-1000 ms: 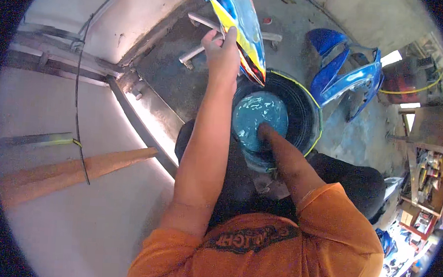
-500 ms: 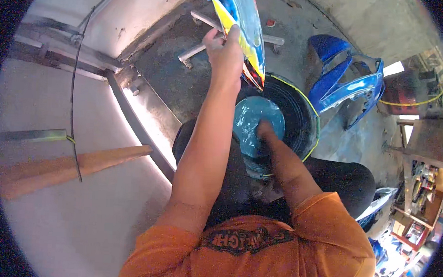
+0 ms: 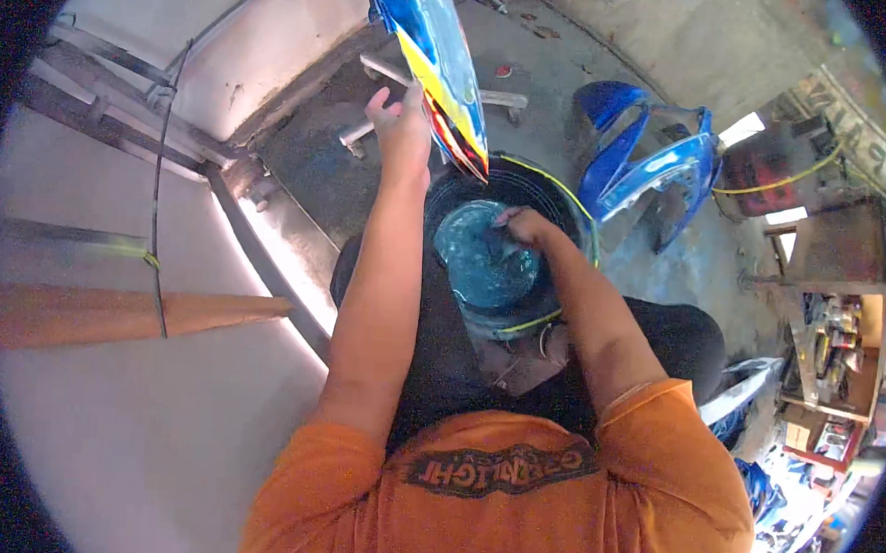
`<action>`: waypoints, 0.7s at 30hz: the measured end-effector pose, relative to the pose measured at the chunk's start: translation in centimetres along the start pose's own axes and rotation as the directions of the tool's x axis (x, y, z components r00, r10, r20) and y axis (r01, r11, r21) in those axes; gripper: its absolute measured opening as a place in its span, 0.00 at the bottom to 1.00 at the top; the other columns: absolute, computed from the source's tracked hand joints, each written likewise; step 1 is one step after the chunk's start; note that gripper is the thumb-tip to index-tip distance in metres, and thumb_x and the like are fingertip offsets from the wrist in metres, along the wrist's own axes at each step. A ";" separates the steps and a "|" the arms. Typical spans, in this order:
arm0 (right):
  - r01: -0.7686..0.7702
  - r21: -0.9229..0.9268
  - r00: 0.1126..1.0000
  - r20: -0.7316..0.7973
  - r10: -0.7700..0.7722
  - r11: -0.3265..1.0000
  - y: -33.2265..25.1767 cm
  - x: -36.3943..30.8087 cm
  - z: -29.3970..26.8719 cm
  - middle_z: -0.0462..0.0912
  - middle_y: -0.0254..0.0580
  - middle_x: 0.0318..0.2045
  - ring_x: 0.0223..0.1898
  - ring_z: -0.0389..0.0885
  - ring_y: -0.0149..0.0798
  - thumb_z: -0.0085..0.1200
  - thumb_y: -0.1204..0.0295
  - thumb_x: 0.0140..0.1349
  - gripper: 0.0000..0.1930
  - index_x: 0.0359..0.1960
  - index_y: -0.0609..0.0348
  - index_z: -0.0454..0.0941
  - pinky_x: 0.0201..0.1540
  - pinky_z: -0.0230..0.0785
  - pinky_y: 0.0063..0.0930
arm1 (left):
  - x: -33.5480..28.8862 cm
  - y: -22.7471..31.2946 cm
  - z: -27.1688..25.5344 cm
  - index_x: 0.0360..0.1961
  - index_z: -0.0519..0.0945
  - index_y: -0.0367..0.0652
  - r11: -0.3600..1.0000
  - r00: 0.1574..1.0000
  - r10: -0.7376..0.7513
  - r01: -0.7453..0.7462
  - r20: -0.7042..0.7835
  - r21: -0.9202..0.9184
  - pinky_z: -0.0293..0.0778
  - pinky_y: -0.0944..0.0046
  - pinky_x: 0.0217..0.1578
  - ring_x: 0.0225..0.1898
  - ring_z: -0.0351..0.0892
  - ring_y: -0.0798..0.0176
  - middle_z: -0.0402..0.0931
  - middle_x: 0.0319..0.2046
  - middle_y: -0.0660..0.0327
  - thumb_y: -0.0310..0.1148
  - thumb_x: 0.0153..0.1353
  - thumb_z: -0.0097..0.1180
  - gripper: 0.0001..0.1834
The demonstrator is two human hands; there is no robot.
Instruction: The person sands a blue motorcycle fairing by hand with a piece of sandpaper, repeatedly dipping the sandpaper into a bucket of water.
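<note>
A glossy motorcycle body panel [image 3: 442, 71], blue with yellow and red stripes, slants over the far side of a black tub [image 3: 574, 215]. My left hand [image 3: 402, 139] grips its lower left edge, the thumb side against the panel. Bluish water [image 3: 478, 268] ripples in the tub. Just above the water, at its right side, is my right hand [image 3: 528, 227], fingers curled together. Whatever those fingers hold, if anything, is too small and blurred to make out. The panel's lower tip points down toward the tub's far rim.
Beyond the tub, a low pale stand [image 3: 502, 99] sits on the floor. To the right lies another blue fairing [image 3: 659, 173]. A wooden shelf [image 3: 840, 347] with assorted items is at far right. A wooden beam [image 3: 140, 316] juts in from the left.
My right hand has risen out of the water, where its fingers were submerged. My left hand still grips the panel. The whole view has shifted slightly.
</note>
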State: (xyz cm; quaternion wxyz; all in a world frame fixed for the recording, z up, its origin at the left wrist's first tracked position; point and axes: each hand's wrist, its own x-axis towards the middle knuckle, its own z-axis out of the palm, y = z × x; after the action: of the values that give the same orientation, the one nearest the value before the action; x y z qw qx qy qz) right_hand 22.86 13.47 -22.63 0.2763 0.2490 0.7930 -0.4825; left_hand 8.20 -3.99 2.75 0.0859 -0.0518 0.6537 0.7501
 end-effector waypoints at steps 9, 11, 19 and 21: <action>0.183 -0.518 0.961 -0.085 -0.263 0.836 -12.7 -9.3 -10.8 0.83 0.38 0.31 0.33 0.80 0.33 0.55 0.75 0.54 0.11 0.38 0.56 0.83 0.36 0.73 0.35 | -1.0 -2.4 2.2 0.61 0.65 0.35 0.931 0.946 0.311 -0.283 -0.094 0.232 0.60 0.46 0.61 0.55 0.69 0.45 0.68 0.54 0.44 0.42 0.60 0.61 0.34; 0.369 -0.237 0.926 0.006 -0.378 0.899 -15.9 -12.3 -13.2 0.83 0.37 0.32 0.36 0.79 0.32 0.56 0.78 0.54 0.10 0.39 0.56 0.83 0.39 0.72 0.32 | -2.6 -0.3 2.2 0.61 0.65 0.35 0.678 0.742 0.671 -0.617 0.007 0.398 0.61 0.47 0.59 0.55 0.68 0.46 0.67 0.55 0.46 0.40 0.60 0.62 0.33; 0.472 0.208 0.880 -0.174 -0.443 0.857 -17.3 -19.5 -15.1 0.80 0.29 0.38 0.41 0.74 0.25 0.56 0.79 0.62 0.09 0.44 0.59 0.78 0.47 0.68 0.23 | -5.9 1.4 2.1 0.51 0.73 0.39 0.900 0.838 0.150 -0.336 0.525 0.279 0.73 0.66 0.41 0.36 0.79 0.68 0.80 0.34 0.59 0.35 0.67 0.57 0.16; 0.537 0.170 0.838 -0.223 -0.498 0.827 -16.2 -19.1 -15.9 0.79 0.29 0.38 0.41 0.74 0.24 0.56 0.79 0.63 0.09 0.44 0.58 0.77 0.46 0.68 0.23 | -5.2 0.2 2.2 0.49 0.75 0.38 0.905 0.821 0.051 -0.279 0.568 0.322 0.74 0.66 0.41 0.37 0.80 0.68 0.80 0.34 0.58 0.36 0.67 0.56 0.15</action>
State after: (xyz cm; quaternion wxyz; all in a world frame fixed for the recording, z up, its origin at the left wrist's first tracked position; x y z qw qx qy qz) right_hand 22.82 18.70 6.58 0.0364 0.0938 0.7913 -0.6031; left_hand 13.30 -2.13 4.27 0.2111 0.2408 0.7398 0.5918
